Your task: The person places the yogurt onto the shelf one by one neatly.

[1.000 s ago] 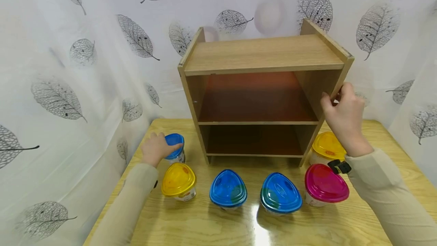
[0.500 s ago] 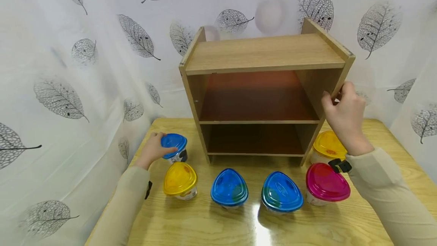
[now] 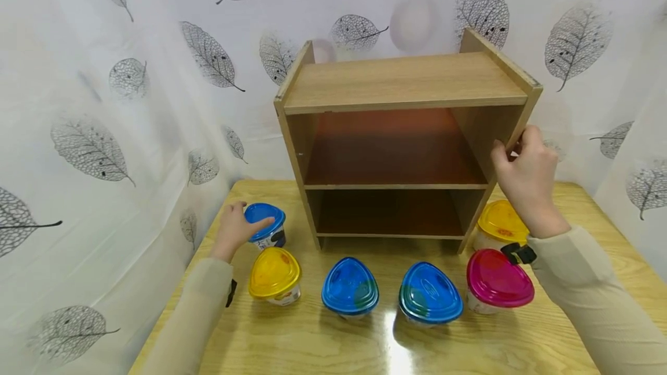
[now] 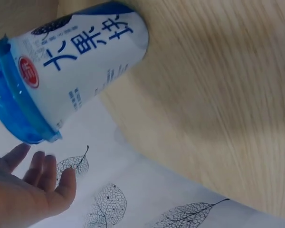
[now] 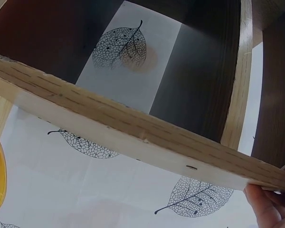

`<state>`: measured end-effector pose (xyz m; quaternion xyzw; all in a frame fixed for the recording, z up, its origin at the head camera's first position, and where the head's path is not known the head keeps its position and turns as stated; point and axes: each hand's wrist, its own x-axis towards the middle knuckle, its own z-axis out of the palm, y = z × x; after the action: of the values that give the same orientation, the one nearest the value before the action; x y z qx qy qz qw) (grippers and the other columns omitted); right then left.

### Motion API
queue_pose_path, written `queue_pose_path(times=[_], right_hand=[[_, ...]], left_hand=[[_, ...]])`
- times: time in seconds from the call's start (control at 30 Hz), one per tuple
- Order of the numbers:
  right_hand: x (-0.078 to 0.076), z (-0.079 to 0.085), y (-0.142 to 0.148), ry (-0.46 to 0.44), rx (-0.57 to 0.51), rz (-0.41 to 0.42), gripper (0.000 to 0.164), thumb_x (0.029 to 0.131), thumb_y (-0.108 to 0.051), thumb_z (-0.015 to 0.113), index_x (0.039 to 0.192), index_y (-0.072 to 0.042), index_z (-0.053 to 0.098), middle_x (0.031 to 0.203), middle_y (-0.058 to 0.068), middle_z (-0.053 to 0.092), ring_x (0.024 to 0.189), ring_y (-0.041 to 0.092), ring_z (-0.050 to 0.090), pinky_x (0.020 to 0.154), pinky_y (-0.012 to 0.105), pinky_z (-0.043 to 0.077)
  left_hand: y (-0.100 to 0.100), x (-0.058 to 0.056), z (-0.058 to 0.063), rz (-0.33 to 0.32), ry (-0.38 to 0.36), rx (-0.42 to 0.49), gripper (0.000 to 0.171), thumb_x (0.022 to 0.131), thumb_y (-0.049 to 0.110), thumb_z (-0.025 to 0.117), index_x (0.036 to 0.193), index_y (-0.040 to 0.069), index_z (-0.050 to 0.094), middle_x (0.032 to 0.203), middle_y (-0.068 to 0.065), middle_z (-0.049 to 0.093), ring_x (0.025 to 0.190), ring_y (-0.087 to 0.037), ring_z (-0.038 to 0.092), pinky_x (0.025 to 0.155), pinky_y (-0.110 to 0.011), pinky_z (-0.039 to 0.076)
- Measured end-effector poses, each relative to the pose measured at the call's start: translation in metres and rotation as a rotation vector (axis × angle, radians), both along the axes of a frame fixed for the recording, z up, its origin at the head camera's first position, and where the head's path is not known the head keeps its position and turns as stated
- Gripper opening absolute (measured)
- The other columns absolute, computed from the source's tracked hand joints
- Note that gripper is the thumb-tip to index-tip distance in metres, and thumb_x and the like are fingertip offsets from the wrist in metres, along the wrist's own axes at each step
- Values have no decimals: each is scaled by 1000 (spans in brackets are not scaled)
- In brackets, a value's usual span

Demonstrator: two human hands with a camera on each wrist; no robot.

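Observation:
My left hand is beside the blue-lidded cup at the table's left, fingers spread around the near left of its lid. In the left wrist view the same white cup with dark blue lettering stands on the wood, and the left hand has loosely bent fingers, one fingertip right at the lid's rim. My right hand grips the front edge of the right side panel of a wooden shelf. In the right wrist view, thumb and fingers pinch that panel's edge.
In front of the shelf stand a yellow-lidded cup, two blue-lidded cups and a magenta-lidded cup. Another yellow-lidded cup is under the right forearm. A leaf-patterned curtain hangs behind and left of the table.
My left hand has drawn back slightly to the left of the blue-lidded cup, whose lid and label now show more and look turned. The right hand keeps its grip on the shelf.

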<state>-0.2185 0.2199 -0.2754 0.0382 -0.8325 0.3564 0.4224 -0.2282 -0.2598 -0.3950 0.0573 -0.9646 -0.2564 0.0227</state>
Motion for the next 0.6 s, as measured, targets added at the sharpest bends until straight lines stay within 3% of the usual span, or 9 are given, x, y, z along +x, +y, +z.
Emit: queue_pose_path(times=[0.17, 0.3, 0.6], right_hand=[[0, -1, 0, -9, -3, -2, 24, 82, -9, 53, 94, 11, 50, 87, 25, 60, 82, 39, 60, 60, -3, 30], [0, -1, 0, -9, -10, 0, 24, 82, -9, 54, 94, 12, 50, 88, 26, 60, 83, 39, 60, 60, -2, 30], [-1, -1, 0, 5, -3, 4, 25, 82, -9, 53, 95, 12, 50, 90, 26, 61, 83, 39, 59, 61, -2, 30]], left_hand=[[4, 1, -4, 30, 9, -19, 93, 70, 58, 61, 126, -10, 30, 117, -32, 30, 106, -44, 27, 84, -54, 33], [5, 1, -5, 32, 1, 16, 90, 72, 53, 64, 126, -10, 30, 118, -31, 29, 107, -43, 26, 86, -55, 33], [-2, 5, -7, -35, 15, 114, 82, 75, 44, 66, 127, -9, 31, 122, -30, 28, 107, -41, 32, 87, -54, 34]])
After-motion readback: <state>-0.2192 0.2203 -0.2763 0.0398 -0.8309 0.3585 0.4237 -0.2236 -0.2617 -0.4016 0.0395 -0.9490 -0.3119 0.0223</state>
